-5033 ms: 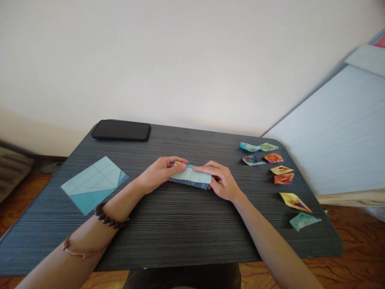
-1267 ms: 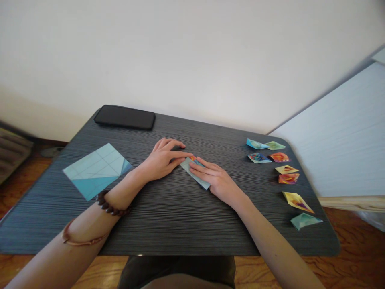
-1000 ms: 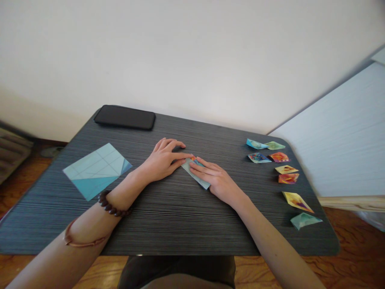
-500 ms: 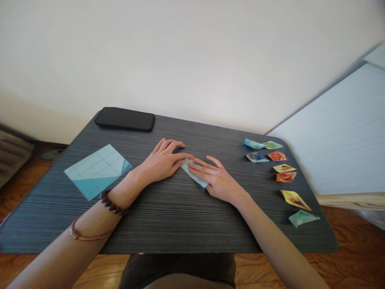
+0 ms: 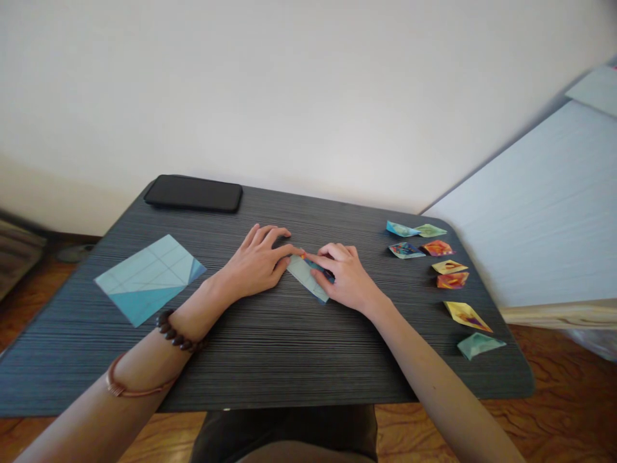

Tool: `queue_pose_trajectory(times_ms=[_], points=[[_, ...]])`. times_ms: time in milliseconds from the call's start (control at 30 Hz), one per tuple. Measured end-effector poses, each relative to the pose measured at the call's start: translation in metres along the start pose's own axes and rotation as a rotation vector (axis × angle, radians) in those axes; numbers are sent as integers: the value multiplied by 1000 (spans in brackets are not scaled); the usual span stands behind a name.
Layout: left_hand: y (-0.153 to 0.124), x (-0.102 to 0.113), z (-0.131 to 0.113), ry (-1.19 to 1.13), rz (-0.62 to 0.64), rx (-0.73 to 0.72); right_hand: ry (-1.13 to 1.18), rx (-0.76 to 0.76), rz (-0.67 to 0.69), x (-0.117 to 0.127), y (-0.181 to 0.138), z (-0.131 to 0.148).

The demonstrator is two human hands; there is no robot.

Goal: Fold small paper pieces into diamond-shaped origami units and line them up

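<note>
A small folded sheet of paper point(image 5: 304, 275), pale blue outside with a bit of orange and darker blue showing at its upper edge, lies slanted on the table between my hands. My left hand point(image 5: 260, 260) rests at its upper left end, index fingertip on the corner and thumb beside it, the other fingers stretched out and apart. On the paper's right side is my right hand point(image 5: 344, 276), index finger along the upper edge, thumb on the paper, other fingers curled. Part of the paper is hidden under the fingers.
A larger creased blue sheet point(image 5: 149, 276) lies left of my left forearm. A black phone point(image 5: 193, 193) sits at the table's back left. Several small folded papers, among them a yellow one point(image 5: 466, 315) and a green one point(image 5: 479, 345), line the right side. A wall stands behind the table.
My right hand's flat fingers have drawn up and curled, with index and thumb now on the paper, and more of it shows. My left hand has stayed nearly still. The view has shifted slightly.
</note>
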State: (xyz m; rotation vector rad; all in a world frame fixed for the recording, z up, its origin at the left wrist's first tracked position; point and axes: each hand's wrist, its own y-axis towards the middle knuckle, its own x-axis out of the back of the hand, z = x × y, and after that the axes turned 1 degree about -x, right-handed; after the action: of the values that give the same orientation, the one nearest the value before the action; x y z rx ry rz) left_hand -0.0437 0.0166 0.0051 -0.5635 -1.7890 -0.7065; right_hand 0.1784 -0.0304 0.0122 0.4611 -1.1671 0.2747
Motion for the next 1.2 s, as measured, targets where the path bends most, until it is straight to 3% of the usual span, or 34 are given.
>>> queue_pose_trajectory(times_ms=[300,1200], points=[[0,0,0,2,-3,12,-149,18,88,15,-1,7],[1,-1,1,24,13,33,-21,-43,-82,0,-66,-10]])
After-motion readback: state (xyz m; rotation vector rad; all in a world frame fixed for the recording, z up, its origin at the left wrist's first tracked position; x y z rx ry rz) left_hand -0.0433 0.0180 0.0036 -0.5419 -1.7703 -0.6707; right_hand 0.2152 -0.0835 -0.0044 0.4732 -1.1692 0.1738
